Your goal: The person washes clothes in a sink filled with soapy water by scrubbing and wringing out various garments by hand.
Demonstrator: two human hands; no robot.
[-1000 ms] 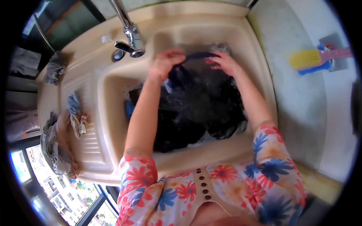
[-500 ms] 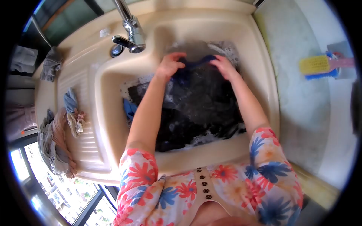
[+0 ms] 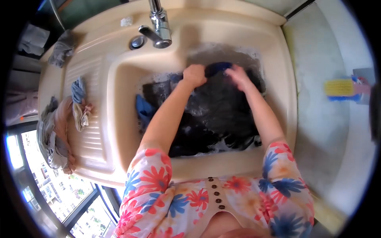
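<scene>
Soapy grey water fills the basin of a beige laundry sink, with dark clothes soaking in it. My left hand is closed in a fist around one end of a dark blue garment near the back of the basin. At the garment's other end, my right hand pinches its edge, the fingers slightly blurred. Between the hands the blue fabric bows upward; its lower part merges with the black cloth in the water. A lighter blue cloth pokes out at the basin's left side.
A chrome faucet stands behind the basin, beside a round drain knob. Twisted wet clothes lie on the ribbed washboard at left. A grey cloth sits farther back. Right, a yellow-and-blue brush rests on the ledge.
My left hand has turned into a tighter fist on the dark blue garment. The fabric between my hands now arches up instead of sagging. The view has shifted, moving the sink slightly rightward.
</scene>
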